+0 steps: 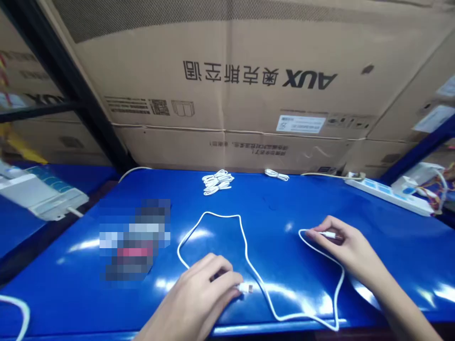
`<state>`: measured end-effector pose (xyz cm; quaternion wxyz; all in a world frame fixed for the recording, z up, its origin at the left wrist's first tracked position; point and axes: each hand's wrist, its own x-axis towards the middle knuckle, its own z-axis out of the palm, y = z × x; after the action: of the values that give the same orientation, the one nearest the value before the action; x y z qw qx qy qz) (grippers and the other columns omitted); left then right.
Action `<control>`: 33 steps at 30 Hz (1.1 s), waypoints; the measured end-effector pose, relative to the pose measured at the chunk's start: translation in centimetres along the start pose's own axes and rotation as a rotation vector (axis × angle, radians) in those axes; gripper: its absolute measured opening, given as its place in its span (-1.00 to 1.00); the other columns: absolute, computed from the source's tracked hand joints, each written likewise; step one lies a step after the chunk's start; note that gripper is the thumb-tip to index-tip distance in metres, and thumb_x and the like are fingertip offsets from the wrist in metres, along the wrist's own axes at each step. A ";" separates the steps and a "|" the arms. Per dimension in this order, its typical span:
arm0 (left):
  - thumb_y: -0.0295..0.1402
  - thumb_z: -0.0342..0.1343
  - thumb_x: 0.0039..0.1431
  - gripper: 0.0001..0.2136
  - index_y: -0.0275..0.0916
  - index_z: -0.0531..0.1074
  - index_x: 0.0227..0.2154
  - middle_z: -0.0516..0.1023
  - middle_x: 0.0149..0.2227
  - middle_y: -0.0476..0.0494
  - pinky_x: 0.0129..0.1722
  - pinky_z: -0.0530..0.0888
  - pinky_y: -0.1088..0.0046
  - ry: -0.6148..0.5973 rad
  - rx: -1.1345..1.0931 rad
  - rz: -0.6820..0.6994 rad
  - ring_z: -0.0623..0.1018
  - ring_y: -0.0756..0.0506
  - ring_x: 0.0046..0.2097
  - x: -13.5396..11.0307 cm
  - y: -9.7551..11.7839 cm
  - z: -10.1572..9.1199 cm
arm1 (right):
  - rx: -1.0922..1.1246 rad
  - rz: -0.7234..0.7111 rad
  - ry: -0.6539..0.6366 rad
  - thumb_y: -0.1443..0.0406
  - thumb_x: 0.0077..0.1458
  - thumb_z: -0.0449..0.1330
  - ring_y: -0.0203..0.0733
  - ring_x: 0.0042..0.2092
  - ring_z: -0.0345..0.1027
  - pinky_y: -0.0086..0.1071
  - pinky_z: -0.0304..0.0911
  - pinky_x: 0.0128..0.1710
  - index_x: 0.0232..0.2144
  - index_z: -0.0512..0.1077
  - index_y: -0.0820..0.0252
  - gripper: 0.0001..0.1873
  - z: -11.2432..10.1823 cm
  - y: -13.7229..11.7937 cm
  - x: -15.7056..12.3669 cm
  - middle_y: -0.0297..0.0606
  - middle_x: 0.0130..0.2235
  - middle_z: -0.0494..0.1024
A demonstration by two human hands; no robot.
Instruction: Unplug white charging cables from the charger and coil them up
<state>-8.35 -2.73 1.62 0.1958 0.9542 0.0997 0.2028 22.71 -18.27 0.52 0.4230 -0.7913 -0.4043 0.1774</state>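
Note:
A long white cable [245, 246] lies in wide loops on the glossy blue table [284, 208]. My left hand [199, 293] rests at the near edge, its fingers shut on one white plug end of the cable [245, 287]. My right hand [341, 244] pinches the other white plug end [330, 234] between thumb and fingers. The cable runs between my hands, curving far around on the left and near around on the right. Both hands touch the table or sit just above it.
Two small bundles of white cable [217, 181] [276, 174] lie at the far table edge. A white power strip [387, 196] sits far right, and a pixelated patch [133, 239] covers part of the table. Large cardboard boxes [213, 71] stand behind.

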 end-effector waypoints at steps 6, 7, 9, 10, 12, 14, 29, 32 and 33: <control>-0.33 -0.08 0.46 -0.78 -0.08 0.48 -0.07 0.52 -0.17 -0.09 -0.27 0.53 0.52 -0.055 -0.027 0.015 0.55 -0.05 -0.22 -1.1 -1.5 1.3 | -0.387 -0.078 0.083 -0.10 0.17 0.17 0.01 -0.30 0.51 -0.24 0.34 -0.30 -0.31 0.49 0.07 -0.60 -1.6 2.9 -0.3 -0.22 -0.34 0.60; -0.34 -0.08 0.45 -0.78 -0.07 0.49 -0.07 0.51 -0.14 -0.11 -0.25 0.54 0.51 -0.031 -0.001 0.012 0.55 -0.07 -0.20 -1.2 -1.5 1.6 | -0.398 -0.079 0.097 -0.09 0.18 0.16 -0.01 -0.34 0.49 -0.25 0.33 -0.33 -0.26 0.49 0.07 -0.60 -1.7 2.8 -0.6 -0.24 -0.37 0.57; -0.37 -0.03 0.42 -0.79 -0.06 0.50 -0.07 0.49 -0.01 -0.15 -0.18 0.56 0.45 0.051 0.069 0.015 0.55 -0.12 -0.07 -1.3 -1.4 1.9 | -0.327 -0.058 0.076 -0.08 0.20 0.14 -0.09 -0.45 0.41 -0.28 0.31 -0.42 -0.12 0.47 0.09 -0.57 -1.6 2.4 -1.1 -0.30 -0.46 0.48; -0.38 -0.01 0.40 -0.79 -0.06 0.50 -0.06 0.45 0.07 -0.17 -0.12 0.57 0.42 0.092 0.105 0.031 0.53 -0.15 0.02 -1.3 -1.4 1.9 | -0.241 -0.028 0.029 -0.08 0.22 0.13 -0.14 -0.49 0.37 -0.31 0.29 -0.47 -0.05 0.44 0.09 -0.55 -1.5 2.1 -1.3 -0.34 -0.48 0.43; -0.37 0.04 0.38 -0.81 -0.05 0.51 -0.06 0.39 0.17 -0.18 -0.04 0.57 0.36 0.139 0.167 0.068 0.47 -0.20 0.14 -1.3 -1.4 1.6 | -0.006 0.050 -0.103 -0.06 0.24 0.14 -0.20 -0.53 0.34 -0.36 0.29 -0.53 0.04 0.39 0.08 -0.53 -1.0 1.4 -1.6 -0.39 -0.46 0.39; -0.33 0.05 0.38 -0.82 -0.04 0.53 -0.08 0.39 0.20 -0.15 -0.01 0.58 0.35 0.133 0.208 0.087 0.46 -0.21 0.17 -1.3 -1.6 1.0 | 0.223 0.123 -0.201 -0.05 0.23 0.19 -0.22 -0.50 0.39 -0.39 0.33 -0.52 0.06 0.37 0.07 -0.52 -0.4 0.7 -1.5 -0.37 -0.40 0.43; -0.29 0.04 0.37 -0.81 0.01 0.55 -0.10 0.46 0.20 -0.12 -0.05 0.63 0.29 0.047 0.264 0.061 0.50 -0.24 0.17 -1.4 -2.9 1.3 | 0.628 0.175 -0.292 0.17 0.10 0.42 -0.14 -0.09 0.49 -0.29 0.38 0.01 -0.17 0.38 0.09 -0.66 2.0 -2.3 -1.2 -0.26 -0.17 0.57; -0.34 0.03 0.36 -0.82 -0.05 0.54 -0.14 0.25 0.38 -0.11 0.00 0.61 0.16 0.002 0.283 0.079 0.38 -0.34 0.30 -1.6 -3.0 1.2 | 0.282 0.018 -0.189 0.05 0.28 0.20 0.00 0.15 0.40 -0.08 0.25 0.23 -0.07 0.42 0.08 -0.71 1.6 -1.7 -0.3 -0.14 0.04 0.56; -0.38 0.02 0.35 -0.81 -0.06 0.53 -0.15 0.17 0.42 -0.07 0.04 0.60 0.12 -0.020 0.280 0.074 0.32 -0.36 0.34 -1.8 -3.0 1.2 | 0.152 -0.056 -0.145 0.05 0.32 0.13 0.04 0.21 0.34 -0.01 0.18 0.28 -0.02 0.43 0.06 -0.69 1.2 -1.3 -0.1 -0.12 0.11 0.52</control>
<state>-9.76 -0.88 -1.32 0.0543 0.9772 0.0897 0.1845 21.28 -17.31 0.88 0.4565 -0.7304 -0.4409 0.2525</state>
